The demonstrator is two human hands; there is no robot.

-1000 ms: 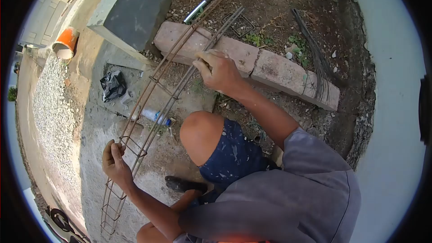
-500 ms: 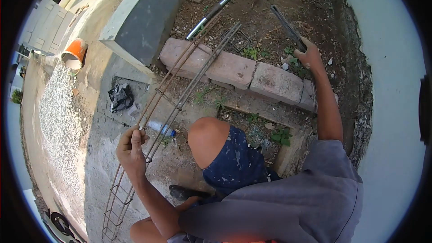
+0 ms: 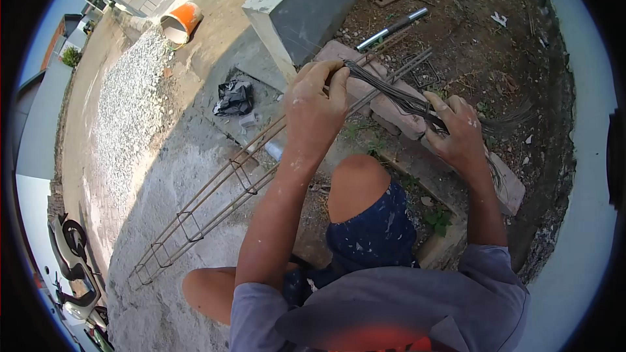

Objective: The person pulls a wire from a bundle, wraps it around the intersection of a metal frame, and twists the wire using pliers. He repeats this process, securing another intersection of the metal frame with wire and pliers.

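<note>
A bundle of thin dark tie wires (image 3: 394,96) stretches between my two hands, its loose ends fanning out to the right. My right hand (image 3: 458,133) is closed around the middle of it. My left hand (image 3: 315,109) pinches its left end between thumb and fingers. Beneath the wires runs a long rebar cage (image 3: 244,182), rusty bars joined by square stirrups. It slants from the concrete up onto a row of pinkish blocks (image 3: 414,120). My left hand and forearm hide part of the cage.
A metal tube (image 3: 392,29) with a dark section lies on the soil beyond the blocks. Left of the cage are a black plastic bag (image 3: 233,98), a gravel heap (image 3: 134,94) and an orange bucket (image 3: 181,23) on its side. A low grey wall (image 3: 306,10) stands ahead.
My left hand has left the rebar cage and come up to the wire bundle's end. My right hand has brought the bundle left and nearer. The view has shifted.
</note>
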